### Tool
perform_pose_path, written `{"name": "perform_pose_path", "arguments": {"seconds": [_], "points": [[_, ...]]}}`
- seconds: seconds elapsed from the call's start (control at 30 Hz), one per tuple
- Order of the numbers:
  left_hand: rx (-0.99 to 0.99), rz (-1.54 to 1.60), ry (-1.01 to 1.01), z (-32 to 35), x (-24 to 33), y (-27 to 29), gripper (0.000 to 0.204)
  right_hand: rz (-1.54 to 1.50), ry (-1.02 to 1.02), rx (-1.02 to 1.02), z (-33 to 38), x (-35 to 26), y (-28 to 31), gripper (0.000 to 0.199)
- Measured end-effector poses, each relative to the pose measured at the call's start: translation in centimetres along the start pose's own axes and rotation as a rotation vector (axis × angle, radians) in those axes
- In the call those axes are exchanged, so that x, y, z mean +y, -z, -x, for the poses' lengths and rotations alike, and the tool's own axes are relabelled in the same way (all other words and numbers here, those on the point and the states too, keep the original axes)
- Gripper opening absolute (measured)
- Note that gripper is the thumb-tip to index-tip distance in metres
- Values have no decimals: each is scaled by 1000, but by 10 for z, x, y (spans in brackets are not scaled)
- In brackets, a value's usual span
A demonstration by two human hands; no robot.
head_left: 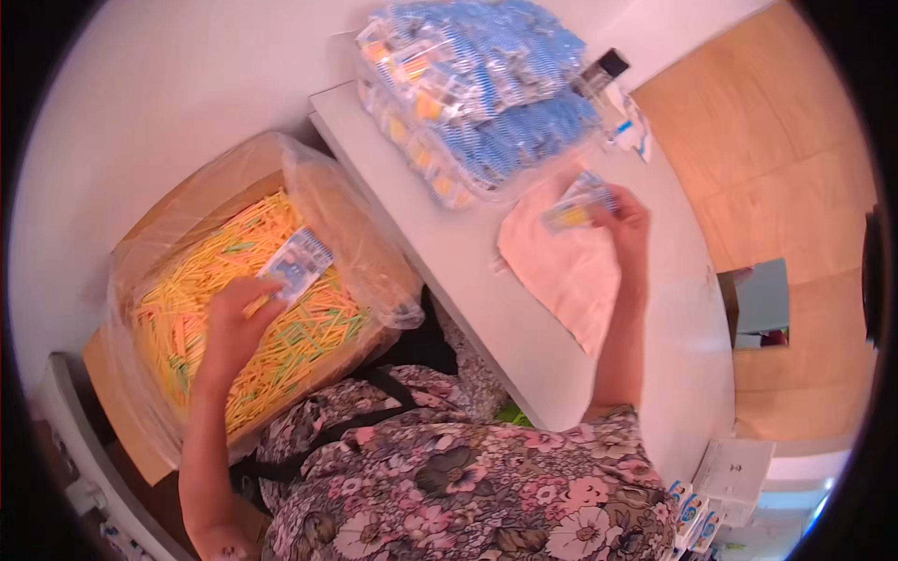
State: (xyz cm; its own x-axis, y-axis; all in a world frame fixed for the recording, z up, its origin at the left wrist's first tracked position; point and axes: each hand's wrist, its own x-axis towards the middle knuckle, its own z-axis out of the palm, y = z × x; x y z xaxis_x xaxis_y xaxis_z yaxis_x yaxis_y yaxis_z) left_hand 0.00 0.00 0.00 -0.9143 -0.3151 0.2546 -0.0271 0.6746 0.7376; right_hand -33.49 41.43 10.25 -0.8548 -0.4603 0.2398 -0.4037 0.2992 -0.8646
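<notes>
**Right hand (629,222) pinches clear packet (575,208), left hand (243,313) in stick carton (117,400)**

Clear packet: clamped by one end over pink cloth (554,266), probably leaving the rest unobstructed. Left hand: fingers curled at white-and-blue packet (304,262) lying on sticks (309,348); can't tell if gripping. Plastic-lined carton holds loose yellow, orange, green sticks; sits beside table (449,234), likely for reach. Clear tub (535,183): heaped blue-striped packets (524,56).

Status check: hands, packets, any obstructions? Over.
Left hand at blue-and-white packet above loose sticks, grip unclear. Right hand pinching small packet over pink cloth. No obstruction seen at either hand.
</notes>
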Motion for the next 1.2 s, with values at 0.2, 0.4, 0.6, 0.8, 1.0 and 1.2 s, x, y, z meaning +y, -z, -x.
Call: {"name": "perform_pose_path", "arguments": {"seconds": [0.2,0.4,0.6,0.8,1.0,1.2], "points": [[40,-593,75,-42,-1,-38,39,566,27,-22,-37,75,38,32],[-21,-617,291,-53,4,-35,43,901,361,293,-19,75,13,42],[48,-443,394,-46,-7,-32,42,785,415,341,7,21,-24,33],[320,-448,141,-39,-13,-38,30,740,695,367,26,-53,-83,26],[342,-345,76,-32,-13,-32,17,263,902,-147,46,-95,-201,26],[151,526,175,-20,9,-3,5,216,642,-194,46,-122,-289,21]]}}
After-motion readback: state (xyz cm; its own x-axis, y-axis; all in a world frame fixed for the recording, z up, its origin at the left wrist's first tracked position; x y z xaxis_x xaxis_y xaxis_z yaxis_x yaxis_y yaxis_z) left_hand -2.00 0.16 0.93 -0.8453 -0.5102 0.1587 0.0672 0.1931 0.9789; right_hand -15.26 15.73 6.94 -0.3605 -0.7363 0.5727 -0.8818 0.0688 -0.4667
